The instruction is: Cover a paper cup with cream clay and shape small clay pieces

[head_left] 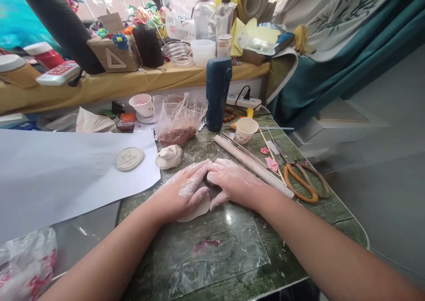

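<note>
A flat white slab of clay [199, 209] lies on a clear plastic sheet [232, 243] in front of me. My left hand [186, 186] rests on the slab with its fingers stretched out flat, dusted with white powder. Beside it, my right hand [229, 181] touches the left fingertips, its fingers bent and its thumb apart, at the slab's right edge. What lies beneath the right fingers is hidden. Just beyond my left hand sits a white lump of clay [169, 156]. A round clay disc with a star mark [129, 159] lies on white paper [83, 172].
To the right lie a rolling pin [254, 166], scissors [303, 181] and pink scraps [272, 164]. A paper cup [246, 130], a blue bottle [217, 95] and a bag of reddish-brown material [177, 121] stand behind. A crowded shelf [149, 76] runs along the back.
</note>
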